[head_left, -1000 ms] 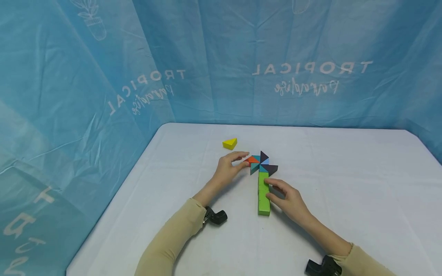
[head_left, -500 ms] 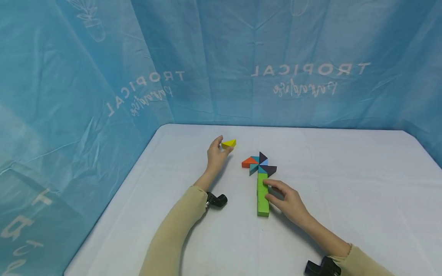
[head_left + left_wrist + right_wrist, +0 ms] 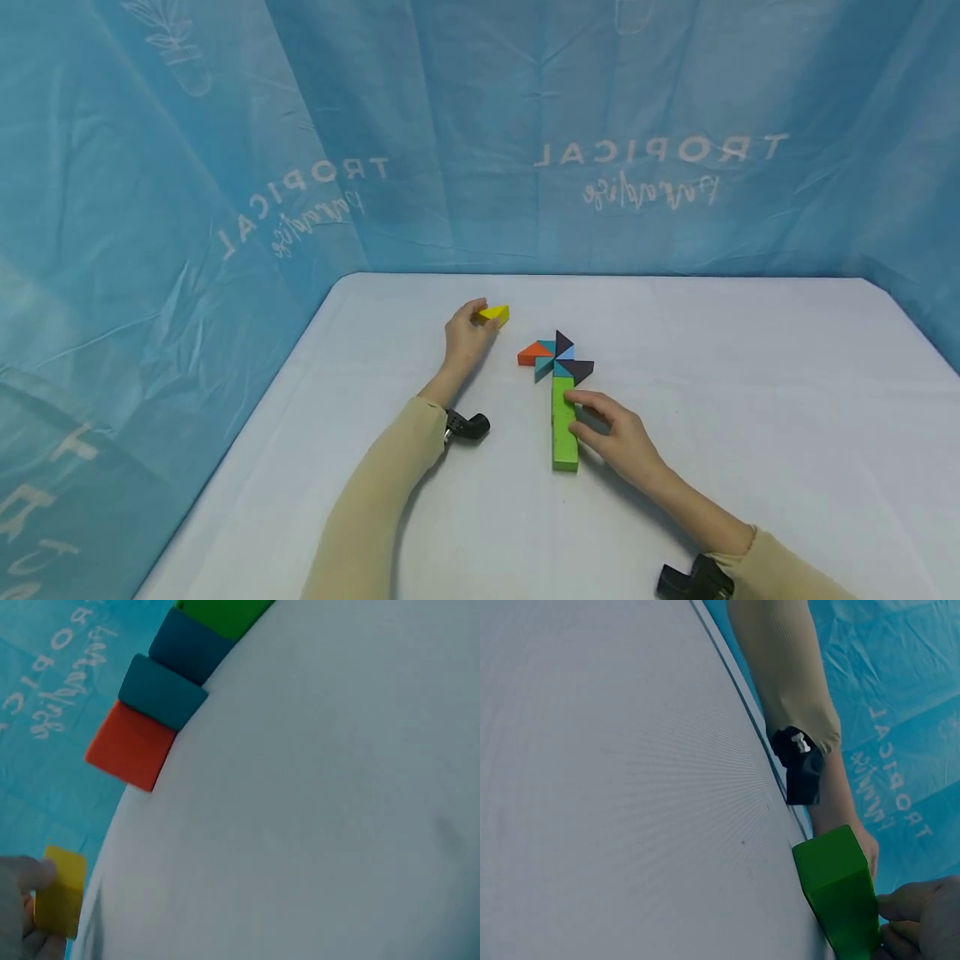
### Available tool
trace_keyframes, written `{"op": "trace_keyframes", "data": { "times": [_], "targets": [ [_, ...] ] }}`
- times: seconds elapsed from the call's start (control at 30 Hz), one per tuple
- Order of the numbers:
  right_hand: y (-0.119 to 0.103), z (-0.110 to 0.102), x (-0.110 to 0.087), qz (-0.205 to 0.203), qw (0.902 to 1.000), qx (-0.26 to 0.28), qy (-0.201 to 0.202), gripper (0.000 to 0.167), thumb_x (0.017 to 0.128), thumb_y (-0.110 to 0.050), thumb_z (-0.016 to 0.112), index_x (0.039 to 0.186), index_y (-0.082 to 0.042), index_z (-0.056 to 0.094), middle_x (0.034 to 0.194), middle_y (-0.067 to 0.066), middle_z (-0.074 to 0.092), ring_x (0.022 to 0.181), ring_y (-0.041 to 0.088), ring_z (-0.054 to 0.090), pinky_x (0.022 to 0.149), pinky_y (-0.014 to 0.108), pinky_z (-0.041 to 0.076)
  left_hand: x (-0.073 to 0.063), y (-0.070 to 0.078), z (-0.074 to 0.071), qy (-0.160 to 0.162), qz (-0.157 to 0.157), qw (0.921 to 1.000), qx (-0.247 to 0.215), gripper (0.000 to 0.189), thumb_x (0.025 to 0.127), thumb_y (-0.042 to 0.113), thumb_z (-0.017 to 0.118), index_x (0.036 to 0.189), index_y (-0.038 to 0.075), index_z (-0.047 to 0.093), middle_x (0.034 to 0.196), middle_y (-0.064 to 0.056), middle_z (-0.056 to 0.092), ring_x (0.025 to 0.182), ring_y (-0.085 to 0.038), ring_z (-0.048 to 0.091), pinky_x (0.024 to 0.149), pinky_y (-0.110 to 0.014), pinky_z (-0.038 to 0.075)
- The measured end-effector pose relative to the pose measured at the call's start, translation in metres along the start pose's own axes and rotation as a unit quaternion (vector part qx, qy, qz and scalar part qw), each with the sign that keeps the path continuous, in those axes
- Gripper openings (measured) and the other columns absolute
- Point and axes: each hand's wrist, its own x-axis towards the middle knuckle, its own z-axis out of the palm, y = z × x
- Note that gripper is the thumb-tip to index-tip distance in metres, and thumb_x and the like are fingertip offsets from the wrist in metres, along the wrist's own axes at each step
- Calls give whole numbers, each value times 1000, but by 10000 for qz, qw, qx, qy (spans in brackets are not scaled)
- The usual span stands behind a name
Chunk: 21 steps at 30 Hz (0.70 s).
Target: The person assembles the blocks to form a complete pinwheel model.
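Beyond the pinwheel-like cluster, my left hand (image 3: 465,340) pinches a yellow triangular block (image 3: 498,312) between thumb and fingers. The left wrist view shows the thumb on the side of that yellow block (image 3: 66,892). My right hand (image 3: 627,442) touches the right side of a row of green blocks (image 3: 565,450) with relaxed thumb and index fingertips. Above the green row lies a ring of triangular blocks: an orange one (image 3: 534,353), teal and light blue ones, and dark ones, including a dark block (image 3: 580,369) at the right. One green block (image 3: 838,892) fills the lower right wrist view.
A white cloth (image 3: 750,400) covers the table. Blue printed curtains (image 3: 480,150) hang behind it and along the left. Black wrist cameras (image 3: 468,427) sit at both cuffs.
My left hand has gone from the orange block up and left to the yellow block and taken hold of it. The right hand stays at the green blocks.
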Motion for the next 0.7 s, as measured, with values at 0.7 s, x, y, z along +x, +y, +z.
{"op": "trace_keyframes", "data": {
  "times": [0.7],
  "targets": [
    [-1,0,0,44,9999,-151,-21,38,86,5,64,123,8,55,126,23,54,120,37,49,98,44,42,-73,18,-68,-2841,490,9544,-770,47,84,3,70,127,-5,55,125,-13,59,117,-22,54,95,-26,45]
  ]
}}
